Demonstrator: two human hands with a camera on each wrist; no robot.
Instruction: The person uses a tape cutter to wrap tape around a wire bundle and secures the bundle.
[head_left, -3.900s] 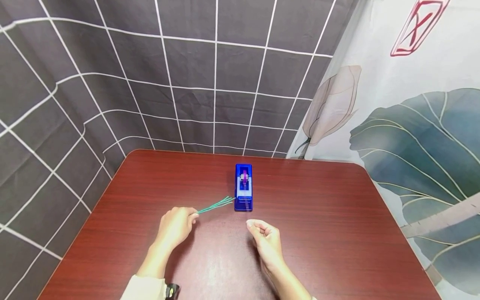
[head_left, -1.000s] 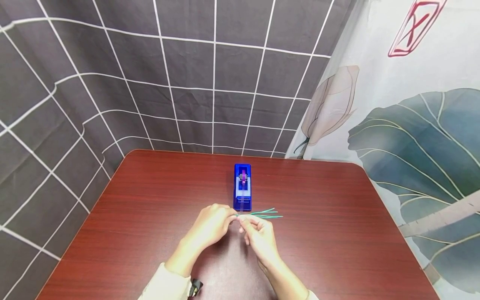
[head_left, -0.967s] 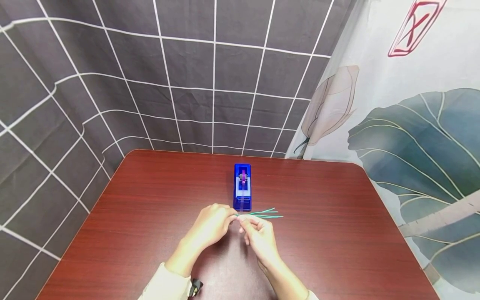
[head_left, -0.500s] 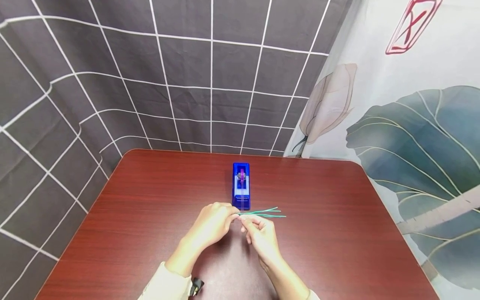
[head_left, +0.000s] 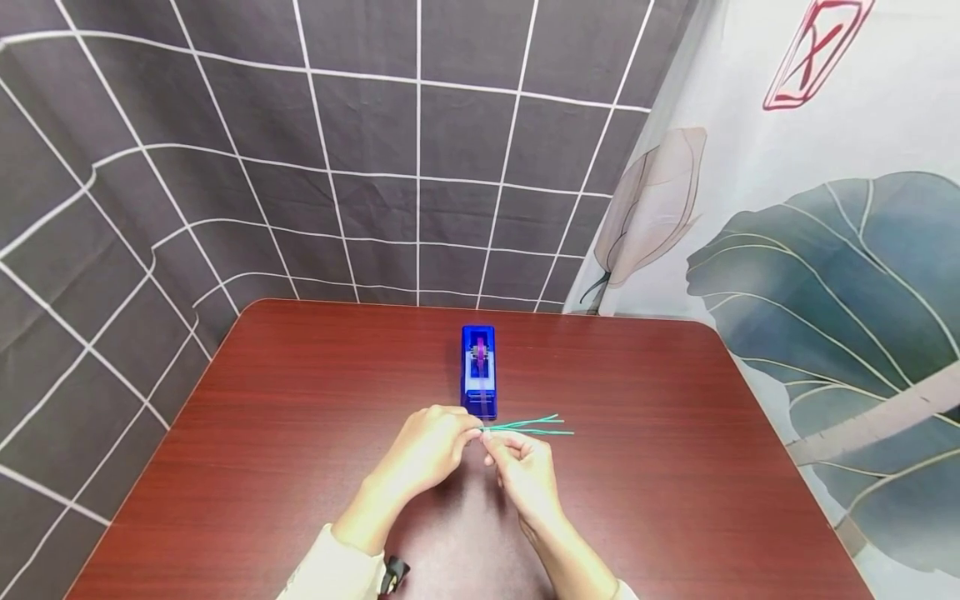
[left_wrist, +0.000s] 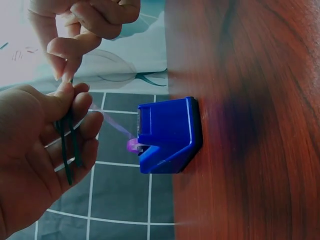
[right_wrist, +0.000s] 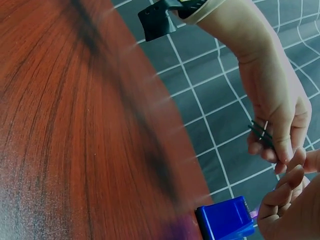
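Observation:
My left hand (head_left: 427, 446) pinches a bundle of thin green wire-like strands (head_left: 528, 427). Their loose ends fan out to the right, and in the left wrist view the other ends of the strands (left_wrist: 69, 145) lie along the palm. Right against it, the thumb and fingertips of my right hand (head_left: 525, 471) pinch the end of a clear tape strip (left_wrist: 115, 122) at the strands. That strip runs taut from a blue tape dispenser (head_left: 478, 375) with a purple core, just beyond the hands. Fingers hide the exact contact between tape and strands.
The dispenser stands on a reddish-brown wooden table (head_left: 637, 467). A dark grid-patterned curtain (head_left: 375, 150) hangs behind and to the left, a white leaf-print one (head_left: 750, 150) to the right. A black device (right_wrist: 157, 20) is strapped at the left wrist.
From 3.9 s ago, the left hand has brought the strands rightward to the right hand, before the dispenser. Over the last second the hands hardly move; the view shifts slightly.

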